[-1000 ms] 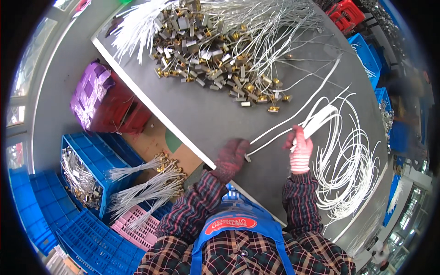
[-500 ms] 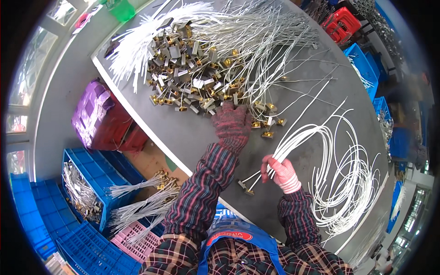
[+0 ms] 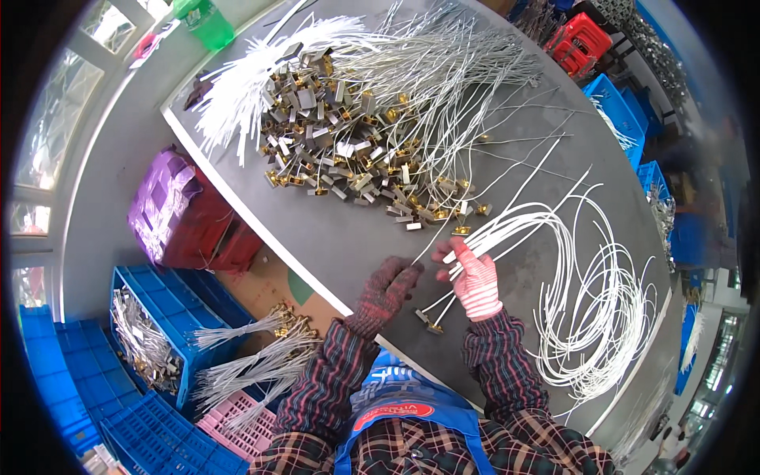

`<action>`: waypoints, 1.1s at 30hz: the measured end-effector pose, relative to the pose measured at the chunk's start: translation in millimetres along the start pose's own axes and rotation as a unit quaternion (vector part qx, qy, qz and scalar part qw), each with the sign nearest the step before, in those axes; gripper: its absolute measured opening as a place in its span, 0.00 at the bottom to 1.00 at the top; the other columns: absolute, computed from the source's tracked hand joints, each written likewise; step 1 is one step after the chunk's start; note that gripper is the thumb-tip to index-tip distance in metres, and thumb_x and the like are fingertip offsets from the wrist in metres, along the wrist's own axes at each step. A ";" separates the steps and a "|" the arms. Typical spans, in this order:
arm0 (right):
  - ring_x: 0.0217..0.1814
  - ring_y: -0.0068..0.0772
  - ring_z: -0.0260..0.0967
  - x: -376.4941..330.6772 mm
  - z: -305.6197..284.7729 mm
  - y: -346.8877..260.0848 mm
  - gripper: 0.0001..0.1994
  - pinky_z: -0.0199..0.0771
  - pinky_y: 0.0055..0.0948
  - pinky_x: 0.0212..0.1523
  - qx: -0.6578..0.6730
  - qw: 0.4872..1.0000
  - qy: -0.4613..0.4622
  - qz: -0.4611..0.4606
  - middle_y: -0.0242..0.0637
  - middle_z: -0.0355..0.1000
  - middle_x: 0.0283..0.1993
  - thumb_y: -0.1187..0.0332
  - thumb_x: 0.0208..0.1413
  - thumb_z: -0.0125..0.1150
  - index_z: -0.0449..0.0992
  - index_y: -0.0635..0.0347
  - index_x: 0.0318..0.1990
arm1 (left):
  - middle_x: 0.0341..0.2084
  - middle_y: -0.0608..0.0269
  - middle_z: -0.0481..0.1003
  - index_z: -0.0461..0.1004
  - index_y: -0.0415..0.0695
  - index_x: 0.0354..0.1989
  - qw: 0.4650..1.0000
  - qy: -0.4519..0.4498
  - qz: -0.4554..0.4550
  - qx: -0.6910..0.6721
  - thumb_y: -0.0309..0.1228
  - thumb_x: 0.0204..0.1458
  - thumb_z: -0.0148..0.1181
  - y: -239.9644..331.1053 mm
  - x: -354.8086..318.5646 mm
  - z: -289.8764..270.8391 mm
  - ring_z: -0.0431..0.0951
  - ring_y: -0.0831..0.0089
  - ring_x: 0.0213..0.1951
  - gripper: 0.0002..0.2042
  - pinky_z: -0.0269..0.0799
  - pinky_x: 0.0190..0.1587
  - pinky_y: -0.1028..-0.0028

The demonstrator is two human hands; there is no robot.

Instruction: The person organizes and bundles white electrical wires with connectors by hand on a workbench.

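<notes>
My left hand (image 3: 385, 294), in a dark red knitted glove, is closed in a pinch near the table's front edge. A single white wire (image 3: 431, 241) runs up from its fingertips toward the pile; its held end is hidden. My right hand (image 3: 473, 283), in a pink-and-white striped glove, grips a bundle of long white wires (image 3: 514, 227) that loops away to the right. Small metal end pieces (image 3: 432, 325) stick out below that hand on short wire lengths. Ahead of both hands lies a heap of grey-and-brass metal pieces (image 3: 340, 150) with white wires attached.
The dark table (image 3: 293, 226) has a pale edge. Left of it stand a purple-covered red box (image 3: 178, 207), blue crates (image 3: 158, 317) and a pink basket (image 3: 237, 419) near wired parts. Beyond the right side are a red stool (image 3: 580, 45) and blue bins (image 3: 617, 111).
My left hand has drawn back from the heap toward my body, with a wire now trailing from its fingers. My right hand has shifted slightly up and left with the bundle.
</notes>
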State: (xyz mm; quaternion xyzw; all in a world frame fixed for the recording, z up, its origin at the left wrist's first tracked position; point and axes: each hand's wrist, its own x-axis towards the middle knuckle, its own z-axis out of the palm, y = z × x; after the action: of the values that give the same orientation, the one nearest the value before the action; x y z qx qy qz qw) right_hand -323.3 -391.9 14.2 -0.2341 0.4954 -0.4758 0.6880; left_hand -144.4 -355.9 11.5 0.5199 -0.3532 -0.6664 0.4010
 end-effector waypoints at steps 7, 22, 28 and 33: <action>0.47 0.45 0.70 -25.2 26.6 29.9 0.14 0.77 0.42 0.35 0.205 0.974 -0.022 0.090 0.40 0.71 0.45 0.63 0.55 0.58 0.71 0.61 0.44 | 0.21 0.62 0.71 0.74 0.39 0.29 0.973 0.066 -0.004 0.222 0.43 0.55 0.50 -15.8 -49.1 -14.1 0.71 0.75 0.27 0.18 0.67 0.30 0.73; 0.36 0.41 0.75 3.9 -5.9 6.9 0.18 0.75 0.32 0.23 -0.013 1.000 0.003 -0.027 0.41 0.73 0.38 0.60 0.55 0.58 0.70 0.61 0.48 | 0.13 0.65 0.67 0.70 0.42 0.17 0.908 0.016 -0.414 -0.056 0.44 0.52 0.52 -155.0 -342.4 -177.3 0.64 0.76 0.16 0.19 0.57 0.20 0.75; 0.31 0.36 0.75 4.4 1.3 -16.8 0.17 0.73 0.28 0.20 -0.008 0.993 0.078 -0.089 0.39 0.74 0.34 0.59 0.53 0.61 0.72 0.60 0.45 | 0.12 0.64 0.67 0.71 0.40 0.18 0.901 0.062 -0.426 -0.056 0.41 0.52 0.54 -170.7 -344.8 -193.4 0.65 0.74 0.16 0.17 0.59 0.20 0.75; 0.29 0.36 0.74 7.1 0.8 -23.3 0.16 0.70 0.27 0.17 0.005 0.991 0.106 -0.086 0.39 0.74 0.33 0.60 0.53 0.62 0.72 0.59 0.44 | 0.12 0.63 0.66 0.71 0.39 0.19 0.906 0.057 -0.414 -0.070 0.42 0.51 0.54 -177.9 -347.9 -206.8 0.64 0.73 0.16 0.18 0.59 0.21 0.74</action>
State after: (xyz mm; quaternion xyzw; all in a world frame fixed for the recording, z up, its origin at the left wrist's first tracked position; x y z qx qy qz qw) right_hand -332.0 -408.5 29.8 -0.2208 0.5414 -0.5576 0.5892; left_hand 75.7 22.9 -47.3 0.6274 -0.0355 -0.7644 0.1443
